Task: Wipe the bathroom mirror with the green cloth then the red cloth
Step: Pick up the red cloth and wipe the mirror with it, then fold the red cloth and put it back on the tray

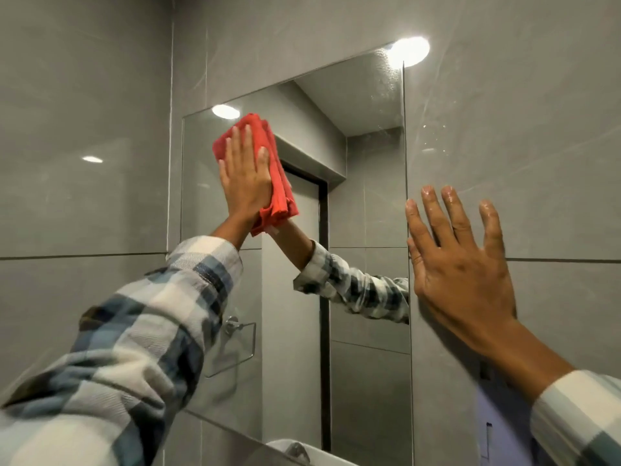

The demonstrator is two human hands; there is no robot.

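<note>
The frameless bathroom mirror [366,203] hangs on a grey tiled wall. My left hand [244,176] presses a folded red cloth [280,183] flat against the mirror's upper left part, fingers spread over it. My right hand [460,264] lies flat and open on the wall tile just right of the mirror's right edge; its fingertips look wet. No green cloth is in view. Both arms wear checked sleeves, and the left arm is reflected in the glass.
A white basin with a chrome tap [297,450] shows at the bottom edge below the mirror. The mirror reflects a dark-framed door [323,264] and a towel ring [235,344]. A bright ceiling light reflection [408,50] glares at the mirror's top right corner.
</note>
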